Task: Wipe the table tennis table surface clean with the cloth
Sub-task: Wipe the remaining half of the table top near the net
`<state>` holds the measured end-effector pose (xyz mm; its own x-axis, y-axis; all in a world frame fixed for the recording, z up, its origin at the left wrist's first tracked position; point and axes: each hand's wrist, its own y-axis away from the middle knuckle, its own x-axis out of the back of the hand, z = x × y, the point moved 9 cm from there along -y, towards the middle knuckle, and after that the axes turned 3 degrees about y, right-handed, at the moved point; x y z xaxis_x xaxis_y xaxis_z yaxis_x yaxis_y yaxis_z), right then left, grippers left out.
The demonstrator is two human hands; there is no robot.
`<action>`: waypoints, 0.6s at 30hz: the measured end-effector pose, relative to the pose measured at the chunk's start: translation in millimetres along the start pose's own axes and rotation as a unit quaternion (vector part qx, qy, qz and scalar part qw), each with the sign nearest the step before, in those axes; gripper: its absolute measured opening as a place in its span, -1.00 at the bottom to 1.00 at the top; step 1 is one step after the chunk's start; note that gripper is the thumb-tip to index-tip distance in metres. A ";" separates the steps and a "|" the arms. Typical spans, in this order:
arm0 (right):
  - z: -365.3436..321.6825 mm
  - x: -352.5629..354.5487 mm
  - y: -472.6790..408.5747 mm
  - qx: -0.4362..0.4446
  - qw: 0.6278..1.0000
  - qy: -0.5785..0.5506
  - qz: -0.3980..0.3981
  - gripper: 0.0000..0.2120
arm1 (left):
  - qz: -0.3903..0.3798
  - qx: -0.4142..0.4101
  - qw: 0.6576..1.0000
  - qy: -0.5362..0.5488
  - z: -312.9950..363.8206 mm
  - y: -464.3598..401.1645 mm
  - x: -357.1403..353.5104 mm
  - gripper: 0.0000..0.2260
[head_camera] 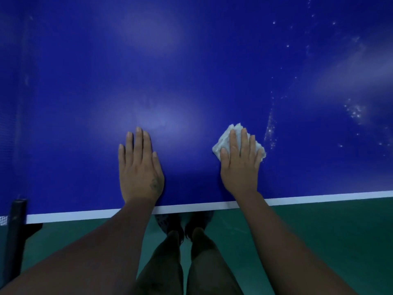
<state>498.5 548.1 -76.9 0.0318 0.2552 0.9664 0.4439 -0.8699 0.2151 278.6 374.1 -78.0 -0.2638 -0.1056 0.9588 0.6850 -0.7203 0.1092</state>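
Note:
The blue table tennis table (191, 71) fills the upper view, with a white edge line (191, 207) along its near side. My right hand (241, 165) lies flat with straight fingers on a folded white cloth (223, 141), pressing it onto the surface near the edge. My left hand (140, 167) rests flat on the bare blue top, about a hand's width left of the cloth. White specks and streaks of dust (270, 128) lie just right of the cloth and spread toward the far right (355, 109).
The net (12, 103) and its dark post clamp (18, 211) stand at the far left edge. Below the table edge lies green floor (319, 231), with my legs and feet (185, 235) close to the table.

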 end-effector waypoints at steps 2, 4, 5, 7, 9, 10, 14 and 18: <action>1.3 6.7 -26.3 -0.044 0.999 -0.025 0.014 -0.40 | 0.010 0.002 1.000 0.010 0.9 -1.4 0.5 -0.46; -4.4 11.4 -58.0 -0.070 0.997 -0.040 0.015 -0.40 | 0.020 -0.002 1.000 0.021 2.2 -1.8 0.2 -0.47; -11.9 12.6 -74.4 -0.066 0.997 -0.043 0.010 -0.40 | 0.025 -0.004 0.999 0.023 2.3 -1.9 -0.1 -0.47; -35.2 13.3 -100.6 -0.022 0.999 -0.039 -0.001 -0.40 | 0.029 -0.007 0.999 0.019 1.6 -1.6 -1.2 -0.48; -62.5 10.4 -110.7 0.052 0.998 -0.023 -0.003 -0.39 | 0.030 -0.007 0.999 0.017 1.9 -2.3 -2.5 -0.48; -75.4 7.4 -107.3 0.096 0.995 -0.011 -0.002 -0.39 | 0.031 -0.006 0.999 0.015 2.2 -2.7 -2.7 -0.48; -104.8 -3.1 -32.9 0.268 0.962 0.047 0.016 -0.42 | 0.038 -0.007 0.999 0.000 2.2 -2.6 -2.3 -0.48; -94.5 -19.0 54.9 0.386 0.918 0.079 -0.038 -0.43 | 0.044 -0.008 0.999 -0.006 1.9 -1.7 -1.9 -0.49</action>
<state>437.6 455.6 -70.2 -0.1287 0.1864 0.9740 0.9441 -0.2776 0.1779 279.2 376.8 -79.6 -0.1955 -0.1613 0.9674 0.6936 -0.7201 0.0201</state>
